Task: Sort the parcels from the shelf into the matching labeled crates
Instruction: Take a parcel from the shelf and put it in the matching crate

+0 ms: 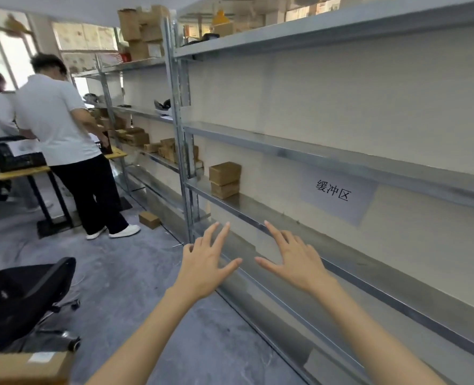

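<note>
Head view: both my hands are held out mid-frame over the front edge of the shelf [260, 215]. The left hand [205, 262] has straight, spread fingers, so its grip is fully open and holds nothing. The right hand [294, 259] is the same, flat and spread with an empty grip.

The parcels [224, 179], two brown boxes stacked one on the other, sit on that shelf above and left of my hands, near frame centre. They are well apart from both hands and near the post [189, 207].

What worries me from here:
- The stack is loose. If I clamp only the top box, the lower one may get dragged toward the edge and drop; if I take both, the lower one could slip out.
- The post may crowd my left hand, so I could knock the stack sideways.
- I cannot read any parcel label at this range, so a wrong crate is a real chance.
- A stray box [149, 219] lies on the floor left of centre and a chair [22, 301] stands lower left; either could trip me on the turn.
- A person [55, 115] stands at the counter [24, 170], upper left, possibly blocking my way.
</note>
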`<state>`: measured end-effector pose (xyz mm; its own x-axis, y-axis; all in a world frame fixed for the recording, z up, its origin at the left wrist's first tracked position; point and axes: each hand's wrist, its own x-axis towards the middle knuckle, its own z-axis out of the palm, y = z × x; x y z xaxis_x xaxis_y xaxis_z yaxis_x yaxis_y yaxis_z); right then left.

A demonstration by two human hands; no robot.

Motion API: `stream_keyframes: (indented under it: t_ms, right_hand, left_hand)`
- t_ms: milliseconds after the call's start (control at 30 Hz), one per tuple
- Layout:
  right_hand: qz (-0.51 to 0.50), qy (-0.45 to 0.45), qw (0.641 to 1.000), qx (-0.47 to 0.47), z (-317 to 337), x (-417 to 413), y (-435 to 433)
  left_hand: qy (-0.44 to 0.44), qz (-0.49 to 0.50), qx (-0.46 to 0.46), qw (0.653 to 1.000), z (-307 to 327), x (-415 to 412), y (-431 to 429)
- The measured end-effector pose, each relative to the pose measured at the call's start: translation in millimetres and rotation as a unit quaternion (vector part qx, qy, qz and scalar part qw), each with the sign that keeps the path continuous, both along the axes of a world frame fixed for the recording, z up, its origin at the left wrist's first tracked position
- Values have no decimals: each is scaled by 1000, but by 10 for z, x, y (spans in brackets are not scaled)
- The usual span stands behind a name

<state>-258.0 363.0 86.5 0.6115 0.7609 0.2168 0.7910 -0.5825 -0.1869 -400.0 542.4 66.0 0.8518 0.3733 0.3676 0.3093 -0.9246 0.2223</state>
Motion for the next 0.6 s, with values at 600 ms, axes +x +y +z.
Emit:
stream_keyframes:
  t_ms: [600]
  right_hand:
    - [66,26,997,37,-107,1899,2728]
  left_hand:
    - [1,75,-30,997,-68,1658,2343]
